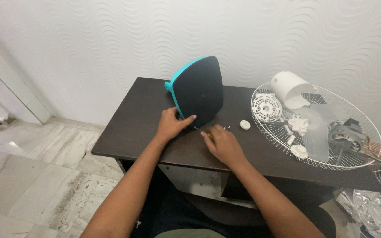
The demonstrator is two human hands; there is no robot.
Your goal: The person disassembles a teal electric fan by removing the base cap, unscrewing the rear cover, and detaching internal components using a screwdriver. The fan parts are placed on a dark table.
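Teal-edged fan base (198,90), one, steadied by left hand (171,124); right hand (224,143) grips one screwdriver (200,130).

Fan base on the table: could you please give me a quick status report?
Left hand steadies the upright fan base. Right hand grips a screwdriver, tip at the base's lower edge. Loose screws and a white cap lie beside it.

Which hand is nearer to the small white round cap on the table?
The right hand. It lies just left of the white cap, holding a thin tool. The left hand is farther left, resting against the black and teal fan base.
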